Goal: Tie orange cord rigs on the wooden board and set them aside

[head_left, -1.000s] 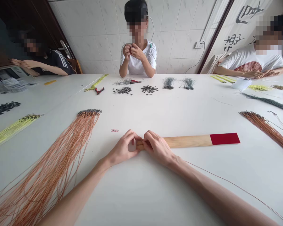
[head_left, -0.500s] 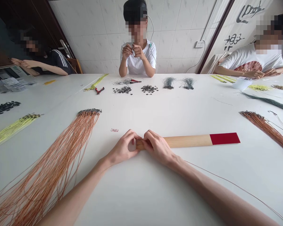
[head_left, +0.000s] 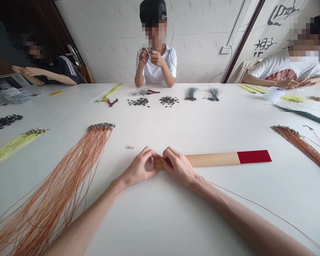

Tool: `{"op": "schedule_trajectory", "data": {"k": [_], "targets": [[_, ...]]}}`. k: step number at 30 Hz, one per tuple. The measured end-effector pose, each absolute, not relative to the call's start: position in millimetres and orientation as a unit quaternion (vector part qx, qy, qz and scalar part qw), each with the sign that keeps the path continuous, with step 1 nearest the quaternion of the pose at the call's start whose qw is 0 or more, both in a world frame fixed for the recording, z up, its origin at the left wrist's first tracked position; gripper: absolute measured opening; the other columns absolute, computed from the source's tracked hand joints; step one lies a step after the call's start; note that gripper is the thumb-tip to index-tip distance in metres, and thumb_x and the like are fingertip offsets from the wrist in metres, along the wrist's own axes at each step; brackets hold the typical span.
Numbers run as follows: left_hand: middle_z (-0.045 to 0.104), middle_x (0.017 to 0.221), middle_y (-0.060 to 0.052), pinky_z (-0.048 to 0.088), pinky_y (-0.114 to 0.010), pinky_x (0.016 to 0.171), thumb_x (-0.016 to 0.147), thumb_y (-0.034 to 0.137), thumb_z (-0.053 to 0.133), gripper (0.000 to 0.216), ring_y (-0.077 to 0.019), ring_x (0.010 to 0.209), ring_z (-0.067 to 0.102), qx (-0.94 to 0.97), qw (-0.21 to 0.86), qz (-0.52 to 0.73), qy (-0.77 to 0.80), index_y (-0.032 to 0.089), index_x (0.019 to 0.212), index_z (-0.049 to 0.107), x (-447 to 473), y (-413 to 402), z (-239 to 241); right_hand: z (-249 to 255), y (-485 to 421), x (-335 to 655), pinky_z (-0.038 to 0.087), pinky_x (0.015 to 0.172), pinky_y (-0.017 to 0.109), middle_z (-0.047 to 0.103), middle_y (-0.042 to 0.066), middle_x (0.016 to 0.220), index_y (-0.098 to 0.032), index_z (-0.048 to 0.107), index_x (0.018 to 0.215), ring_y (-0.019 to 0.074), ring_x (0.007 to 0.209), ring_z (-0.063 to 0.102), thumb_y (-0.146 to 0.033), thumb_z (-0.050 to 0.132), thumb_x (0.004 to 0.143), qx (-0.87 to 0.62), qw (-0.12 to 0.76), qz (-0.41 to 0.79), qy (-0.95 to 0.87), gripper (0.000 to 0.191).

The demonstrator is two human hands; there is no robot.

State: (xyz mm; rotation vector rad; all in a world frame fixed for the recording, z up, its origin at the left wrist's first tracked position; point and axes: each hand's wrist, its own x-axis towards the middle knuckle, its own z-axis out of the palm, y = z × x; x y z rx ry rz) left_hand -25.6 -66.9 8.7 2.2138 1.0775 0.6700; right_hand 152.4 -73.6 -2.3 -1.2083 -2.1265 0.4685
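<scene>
Since the earlier frames your hands have hardly shifted, while the person opposite (head_left: pixel 156 65) at upper centre has moved their raised hands slightly. Your left hand (head_left: pixel 138 169) is curled shut, thumb and forefinger pinched together against the left end of the wooden strip (head_left: pixel 213 159); whatever lies between the fingertips is too small to tell. Your right hand (head_left: pixel 177 167) closes over that same end, fingers on top and hiding it. The strip lies flat at centre frame on the white table (head_left: pixel 176 121): long, narrow, pale straight-grained wood with a red end (head_left: pixel 253 156) towards the right. A thin wire (head_left: pixel 269 213) trails along your right forearm to the lower right corner. A fanned bundle of copper-coloured strands (head_left: pixel 69 177) fills the lower left, near your left forearm; a second bundle (head_left: pixel 301 144) lies at the right edge. A small pink piece (head_left: pixel 129 147) sits just above your left hand. Further up lie yellow-green strands (head_left: pixel 13 145), red-handled pliers (head_left: pixel 112 102) and heaps of small black parts (head_left: pixel 168 101), all well apart from your hands
</scene>
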Motion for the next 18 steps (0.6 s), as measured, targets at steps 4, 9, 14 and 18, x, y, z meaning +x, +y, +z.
{"op": "schedule_trajectory", "data": {"k": [4, 9, 14, 18], "targets": [[0.049, 0.092, -0.001, 0.044, -0.027, 0.072, 0.070, 0.010, 0.057, 0.031, -0.0124, 0.074, 0.048, 0.830, 0.291, 0.251, 0.405, 0.023, 0.098, 0.053, -25.6, -66.6, 8.6, -1.9, -74.2, 152.3, 0.027, 0.050, 0.020, 0.043, -0.002, 0.068, -0.020, 0.033, 0.068, 0.0079, 0.053, 0.033, -0.010, 0.038, 0.079, -0.462, 0.319, 0.179, -0.807, 0.015], [0.049, 0.093, -0.002, 0.044, -0.029, 0.073, 0.071, 0.012, 0.055, 0.030, -0.0134, 0.074, 0.048, 0.829, 0.295, 0.250, 0.403, 0.022, 0.099, 0.052, -25.4, -66.9, 8.8, -1.1, -74.3, 152.3, 0.027, 0.050, 0.020, 0.043, -0.003, 0.068, -0.020, 0.034, 0.068, 0.0077, 0.053, 0.032, -0.011, 0.038, 0.079, -0.464, 0.318, 0.173, -0.809, 0.015], [0.049, 0.092, -0.002, 0.044, -0.029, 0.073, 0.071, 0.012, 0.056, 0.030, -0.0136, 0.074, 0.048, 0.827, 0.298, 0.250, 0.406, 0.023, 0.099, 0.053, -25.4, -67.4, 9.2, -2.0, -73.8, 152.6, 0.028, 0.050, 0.020, 0.043, -0.003, 0.068, -0.020, 0.034, 0.069, 0.0078, 0.053, 0.033, -0.011, 0.038, 0.078, -0.464, 0.320, 0.181, -0.806, 0.014], [0.050, 0.092, -0.001, 0.044, -0.029, 0.074, 0.070, 0.012, 0.057, 0.030, -0.0137, 0.076, 0.049, 0.826, 0.298, 0.256, 0.405, 0.023, 0.098, 0.054, -25.8, -66.8, 8.5, -3.9, -73.5, 153.2, 0.027, 0.049, 0.020, 0.043, -0.003, 0.068, -0.020, 0.034, 0.069, 0.0076, 0.053, 0.033, -0.011, 0.039, 0.078, -0.464, 0.321, 0.184, -0.805, 0.014]]}}
